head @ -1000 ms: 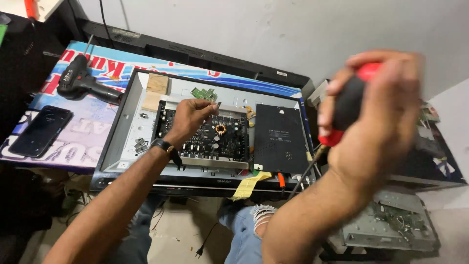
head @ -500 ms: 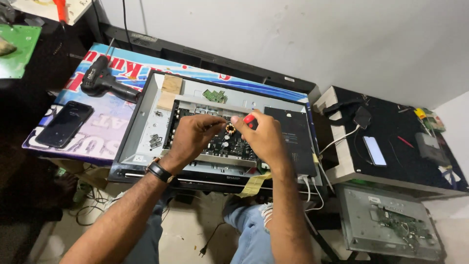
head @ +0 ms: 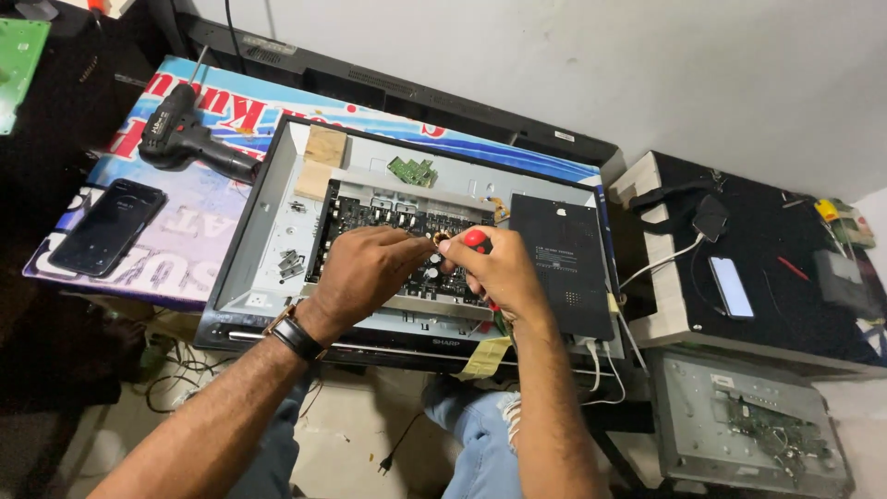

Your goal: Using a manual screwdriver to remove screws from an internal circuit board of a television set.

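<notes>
Both hands have come together over the black circuit board (head: 393,242) that sits in the opened back of a flat television (head: 268,231) lying face down on the bench (head: 208,208). A second ago the right hand (head: 499,273) was lifted high toward the camera with the red-handled screwdriver (head: 477,242) in its fist; now it has dropped to the board, its grip clenched around the handle so that only the red end shows between thumb and fingers, with the shaft hidden beneath the palm. The left hand (head: 370,273), a dark watch (head: 296,334) at the wrist, has stayed on the board the whole time and now presses its curled fingers down just beside a copper-coloured coil (head: 442,242); whether that grip pinches anything small I cannot tell. The two hands all but touch above the middle of the board, so the tool has gone from being carried to being at the work point, which looks to me like the start of turning or prying something there. A black metal cover (head: 562,254) lies in the chassis just right of the hands, and a small green board (head: 412,171) sits near the upper edge. Well off to the left lie a black power drill (head: 189,143) and a dark phone (head: 106,226) on the printed banner
</notes>
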